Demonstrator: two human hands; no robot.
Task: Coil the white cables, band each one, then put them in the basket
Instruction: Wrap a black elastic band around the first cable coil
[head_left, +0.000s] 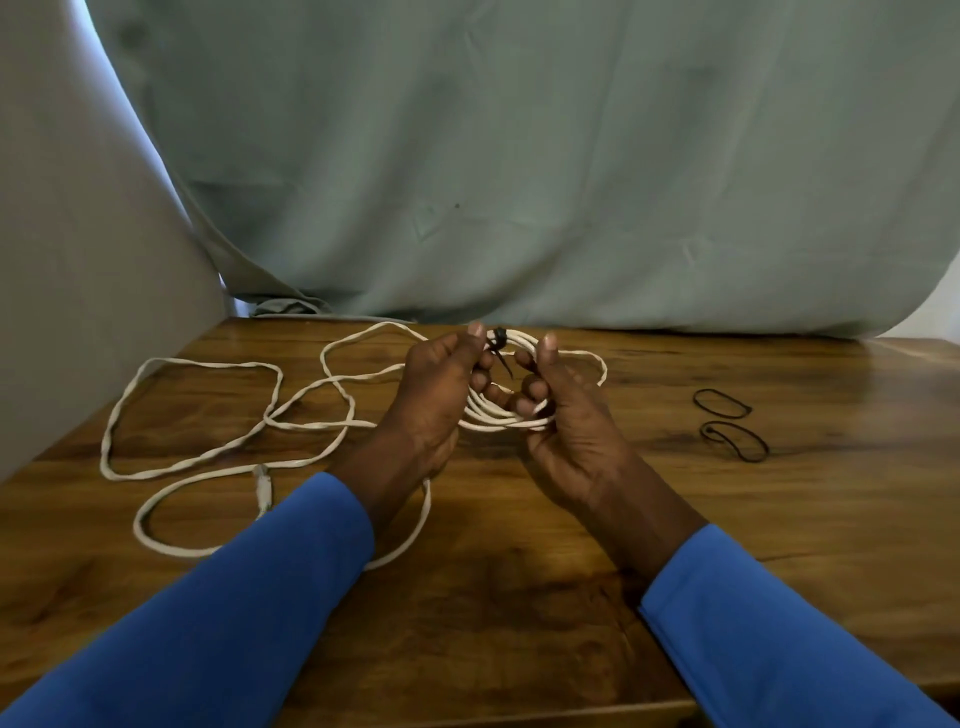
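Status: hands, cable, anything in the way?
Left hand and right hand grip the white coil, black band at its top. Loose cable sprawled on table, left. Two spare bands right. Basket not in view.

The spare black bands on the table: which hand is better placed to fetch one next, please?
Probably the right hand: the spare black bands lie on its side, while the left hand, farther away, grips the coil too.

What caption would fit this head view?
Left hand and right hand grip a coiled white cable with a black band; loose cable and spare bands lie nearby.
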